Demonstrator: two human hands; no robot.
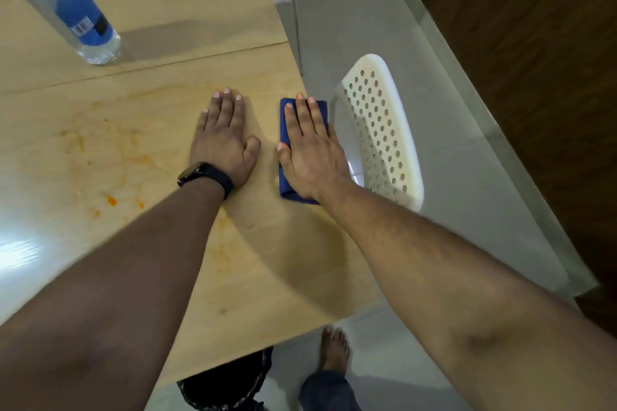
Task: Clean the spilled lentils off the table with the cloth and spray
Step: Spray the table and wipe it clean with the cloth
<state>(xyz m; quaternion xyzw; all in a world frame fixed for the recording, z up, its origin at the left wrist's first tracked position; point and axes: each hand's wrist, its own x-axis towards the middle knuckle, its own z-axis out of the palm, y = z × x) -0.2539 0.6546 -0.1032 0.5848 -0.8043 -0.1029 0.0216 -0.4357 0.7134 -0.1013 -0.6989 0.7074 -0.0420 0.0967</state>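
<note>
Near the tabletop's (160, 83) right edge, the right hand (310, 147) presses the blue cloth (286, 130), fingers flat; the left hand (223, 140) lies flat beside it, fingers straight.

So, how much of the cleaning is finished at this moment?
Mostly done: no heap of lentils shows, only orange smears and a few bits on the table. In hand: the right hand presses flat on the folded blue cloth near the table edge; the left hand rests flat on the wood. Left: wiping those stains. The bottle stands untouched.
</note>
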